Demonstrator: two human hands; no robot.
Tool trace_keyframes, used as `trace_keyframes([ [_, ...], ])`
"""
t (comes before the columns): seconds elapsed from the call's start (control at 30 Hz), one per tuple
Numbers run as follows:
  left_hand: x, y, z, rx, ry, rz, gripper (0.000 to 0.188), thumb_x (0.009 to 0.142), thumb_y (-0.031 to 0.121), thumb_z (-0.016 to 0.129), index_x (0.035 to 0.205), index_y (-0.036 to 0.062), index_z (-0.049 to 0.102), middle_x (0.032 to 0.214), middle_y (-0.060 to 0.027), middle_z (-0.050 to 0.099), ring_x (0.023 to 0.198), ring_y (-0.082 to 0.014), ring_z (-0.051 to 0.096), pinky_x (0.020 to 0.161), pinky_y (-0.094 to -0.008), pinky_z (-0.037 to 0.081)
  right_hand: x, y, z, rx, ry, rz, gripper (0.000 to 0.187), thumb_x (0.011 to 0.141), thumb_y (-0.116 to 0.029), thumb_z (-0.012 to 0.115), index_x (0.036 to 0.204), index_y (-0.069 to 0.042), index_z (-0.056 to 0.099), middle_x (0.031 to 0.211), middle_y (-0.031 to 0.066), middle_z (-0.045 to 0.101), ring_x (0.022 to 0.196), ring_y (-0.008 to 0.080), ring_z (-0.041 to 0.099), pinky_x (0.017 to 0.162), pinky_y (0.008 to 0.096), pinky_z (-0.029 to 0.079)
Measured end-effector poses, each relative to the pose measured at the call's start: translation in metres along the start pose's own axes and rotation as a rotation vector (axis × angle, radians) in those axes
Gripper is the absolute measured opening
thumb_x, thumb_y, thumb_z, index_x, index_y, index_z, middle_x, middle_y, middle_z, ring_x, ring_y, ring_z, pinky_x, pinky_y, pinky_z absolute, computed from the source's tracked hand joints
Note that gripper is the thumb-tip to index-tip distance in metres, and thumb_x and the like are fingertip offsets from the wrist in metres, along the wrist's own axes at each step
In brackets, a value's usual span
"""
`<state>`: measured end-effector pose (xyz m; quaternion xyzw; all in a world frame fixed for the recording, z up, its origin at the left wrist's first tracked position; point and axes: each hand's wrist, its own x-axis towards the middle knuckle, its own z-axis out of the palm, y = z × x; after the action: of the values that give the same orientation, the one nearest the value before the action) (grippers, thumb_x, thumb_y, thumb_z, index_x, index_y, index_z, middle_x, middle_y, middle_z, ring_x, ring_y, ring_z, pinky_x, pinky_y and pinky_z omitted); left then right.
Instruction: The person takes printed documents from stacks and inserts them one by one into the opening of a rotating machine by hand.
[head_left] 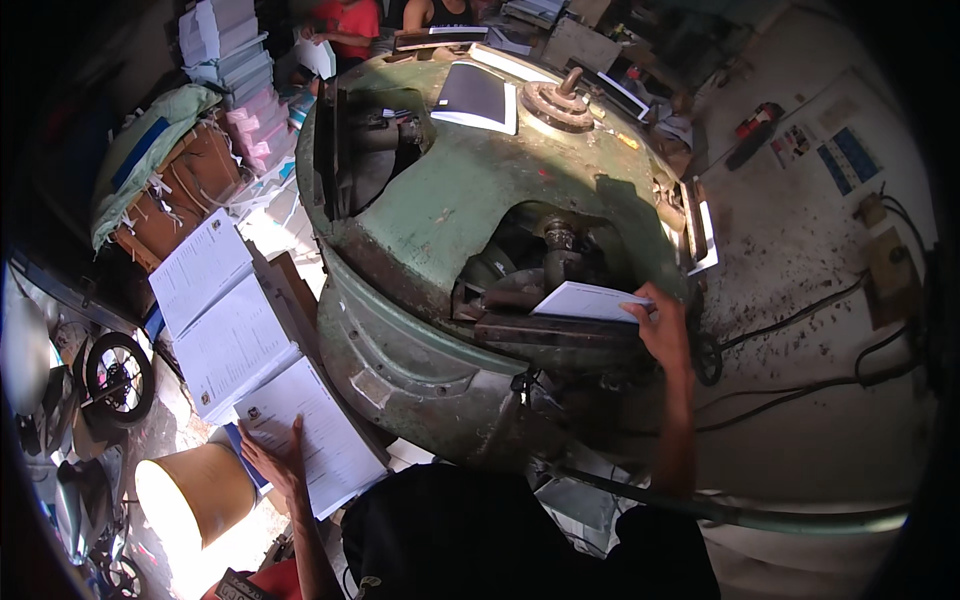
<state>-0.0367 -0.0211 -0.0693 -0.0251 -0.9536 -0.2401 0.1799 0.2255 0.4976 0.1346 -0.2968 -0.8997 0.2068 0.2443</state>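
My right hand (655,318) grips the right end of a white paper booklet (585,301) between thumb and fingers. The booklet stands in a dark metal clamp (560,332) on the near side of a large round green machine (420,215). At the lower left, my left hand (275,460) lies with fingers spread on the nearest stack of printed sheets (325,430). Two more stacks of printed sheets, a middle stack (230,345) and a far stack (205,270), adjoin it in a row.
A dark-covered book (475,97) lies on the machine top beside a round metal hub (558,105). Tall paper piles (228,50) stand at the back left. A yellowish bin (195,490) is near my left arm. Cables (800,310) run along the right. Two people are at the back.
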Motion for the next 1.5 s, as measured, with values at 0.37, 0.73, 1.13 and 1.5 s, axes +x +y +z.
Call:
trace_keyframes([
  [0.37,0.000,-0.004,0.007,-0.014,-0.008,-0.011,0.112,0.064,0.054,0.088,0.147,-0.0021,0.036,0.118,-0.0239,0.055,0.116,-0.0421,0.051,0.109,-0.0519,0.033,-0.003,0.024,-0.023,-0.062,-0.055,0.016,0.015,0.083,-0.005,0.075,0.091,0.000,0.063,0.074,0.0097,0.066,0.066,0.0152,0.063,0.059,0.0306,0.045],
  [0.73,0.019,-0.029,-0.003,-0.551,-0.214,-0.191,0.048,0.095,0.031,0.068,0.119,-0.0084,0.058,0.102,-0.0261,0.067,0.083,-0.0296,0.068,0.073,-0.0390,0.053,-0.014,0.073,-0.003,-0.010,-0.109,0.041,0.018,0.081,0.000,0.074,0.098,-0.002,0.069,0.089,0.0136,0.070,0.079,0.0230,0.068,0.073,0.0337,0.053],
  [1.13,0.019,0.143,-0.133,-0.769,-0.473,0.110,0.021,0.100,0.013,0.060,0.113,-0.0036,0.062,0.081,-0.0082,0.067,0.071,-0.0089,0.050,0.063,-0.0271,0.044,-0.010,0.052,-0.007,-0.158,-0.111,-0.002,0.030,0.078,-0.003,0.079,0.106,-0.002,0.068,0.103,0.0133,0.071,0.098,0.0256,0.069,0.085,0.0347,0.053],
  [1.5,-0.006,0.248,-0.136,-1.531,-0.296,0.283,0.013,0.095,0.007,0.067,0.102,-0.0015,0.060,0.081,-0.0034,0.065,0.063,-0.0032,0.053,0.055,-0.0186,0.041,-0.004,-0.123,-0.010,0.602,-0.706,-0.257,0.076,0.070,-0.026,0.092,0.132,0.000,0.057,0.126,0.0138,0.064,0.116,0.0209,0.059,0.097,0.0371,0.047],
])
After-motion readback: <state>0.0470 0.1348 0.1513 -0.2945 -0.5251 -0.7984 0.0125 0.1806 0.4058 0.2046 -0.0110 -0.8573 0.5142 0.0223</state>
